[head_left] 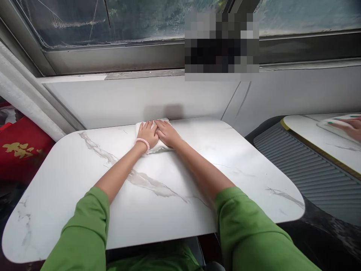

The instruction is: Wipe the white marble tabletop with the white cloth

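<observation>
Both of my arms reach out over a white marble-patterned table (158, 226) to its far edge. My left hand (148, 133), with a pink beaded bracelet (143, 142) at the wrist, lies flat on a white cloth (162, 146). Beside it my right hand (167, 133) rests flat on the same cloth, its fingertips touching or nearly touching those of my left hand. The fingers of both hands are stretched out. The cloth lies under the palms, close to the wall.
A wall (118, 98) and a window frame (113, 62) stand behind the table. At right, another person's hand (352, 127) rests on a cloth on a second table (346, 154). A red bag (25, 150) and a curtain (25, 86) are at left.
</observation>
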A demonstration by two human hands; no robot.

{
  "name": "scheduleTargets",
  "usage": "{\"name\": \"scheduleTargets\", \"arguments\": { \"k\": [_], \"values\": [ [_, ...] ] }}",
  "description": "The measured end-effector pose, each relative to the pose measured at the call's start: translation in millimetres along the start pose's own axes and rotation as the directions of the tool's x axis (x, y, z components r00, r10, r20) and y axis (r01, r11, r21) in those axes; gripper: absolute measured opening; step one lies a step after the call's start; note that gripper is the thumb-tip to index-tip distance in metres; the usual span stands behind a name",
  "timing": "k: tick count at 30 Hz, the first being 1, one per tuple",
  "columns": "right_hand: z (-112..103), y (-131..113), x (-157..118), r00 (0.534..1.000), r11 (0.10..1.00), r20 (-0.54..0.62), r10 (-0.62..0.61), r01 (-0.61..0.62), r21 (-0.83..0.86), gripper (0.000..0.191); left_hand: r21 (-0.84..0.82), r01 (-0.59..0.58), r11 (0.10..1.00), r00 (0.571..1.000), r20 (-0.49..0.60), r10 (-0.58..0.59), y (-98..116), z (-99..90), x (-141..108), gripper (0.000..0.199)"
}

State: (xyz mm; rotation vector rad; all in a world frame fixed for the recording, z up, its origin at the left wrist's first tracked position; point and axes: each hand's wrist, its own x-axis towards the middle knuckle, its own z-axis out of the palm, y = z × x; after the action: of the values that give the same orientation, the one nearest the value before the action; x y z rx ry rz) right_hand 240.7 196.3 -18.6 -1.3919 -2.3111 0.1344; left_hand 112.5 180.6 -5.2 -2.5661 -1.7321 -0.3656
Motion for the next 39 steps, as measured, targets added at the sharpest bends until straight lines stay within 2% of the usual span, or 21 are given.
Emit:
{"name": "scheduleTargets", "arguments": {
  "k": [2, 5, 9, 12, 16, 22, 26, 29, 32, 34, 36, 39],
  "values": [
    [1.8, 5.7, 11.1, 1.000, 1.000, -0.005, 0.010, -0.010, -0.009, 0.057, 0.004, -0.012, 1.000, 1.000, 0.006, 0.012, -5.9, 3.0, 13.6, 0.049],
    [2.2, 8.8, 14.8, 1.000, 1.000, -0.019, 0.002, -0.003, -0.018, 0.055, 0.011, -0.034, 0.999, 0.999, 0.008, 0.034, -9.3, 5.5, 20.9, 0.048],
    [1.2, 5.1, 6.9, 1.000, 1.000, -0.028, -0.012, 0.012, -0.027, 0.053, 0.012, -0.043, 0.999, 0.999, 0.010, 0.043, -7.9, 5.6, 14.1, 0.047],
    [-0.5, -3.5, -7.4, 1.000, 0.998, -0.001, 0.016, -0.016, -0.056, 0.054, 0.019, -0.054, 0.998, 0.998, 0.022, 0.053, -3.0, 2.9, -2.0, 0.048],
    [-6.6, -25.7, -46.1, 1.000, 0.995, 0.022, 0.014, -0.012, -0.096, 0.054, 0.047, -0.101, 0.994, 0.995, 0.019, 0.100, 9.1, -3.2, -43.4, 0.049],
    [-21.4, -81.3, -134.5, 0.998, 0.989, 0.065, 0.001, 0.008, -0.147, 0.057, 0.034, -0.251, 0.967, 0.968, 0.039, 0.249, 31.4, -22.4, -134.4, 0.053],
    [-30.7, -118.9, -182.7, 0.991, 0.983, 0.115, -0.072, 0.090, -0.158, 0.060, -0.003, -0.291, 0.957, 0.953, 0.088, 0.290, 43.2, -42.7, -192.9, 0.058],
    [-35.7, -141.6, -203.9, 0.980, 0.979, 0.151, -0.132, 0.152, -0.133, 0.063, -0.009, -0.285, 0.958, 0.953, 0.105, 0.285, 46.2, -53.2, -227.3, 0.062],
    [-37.5, -156.2, -211.8, 0.972, 0.982, 0.177, -0.155, 0.171, -0.078, 0.065, -0.020, -0.293, 0.956, 0.952, 0.086, 0.294, 42.9, -56.9, -248.6, 0.061],
    [-36.3, -160.5, -208.8, 0.970, 0.987, 0.189, -0.152, 0.160, -0.029, 0.065, -0.037, -0.289, 0.957, 0.954, 0.075, 0.291, 37.8, -57.4, -253.0, 0.060],
    [-32.5, -160.9, -198.1, 0.970, 0.990, 0.196, -0.142, 0.140, 0.024, 0.064, -0.060, -0.269, 0.961, 0.959, 0.076, 0.273, 29.8, -57.9, -248.3, 0.058],
    [-21.1, -157.7, -167.3, 0.973, 0.992, 0.202, -0.112, 0.097, 0.086, 0.060, -0.098, -0.203, 0.974, 0.972, 0.098, 0.212, 9.7, -57.9, -224.6, 0.049]
  ]
}}
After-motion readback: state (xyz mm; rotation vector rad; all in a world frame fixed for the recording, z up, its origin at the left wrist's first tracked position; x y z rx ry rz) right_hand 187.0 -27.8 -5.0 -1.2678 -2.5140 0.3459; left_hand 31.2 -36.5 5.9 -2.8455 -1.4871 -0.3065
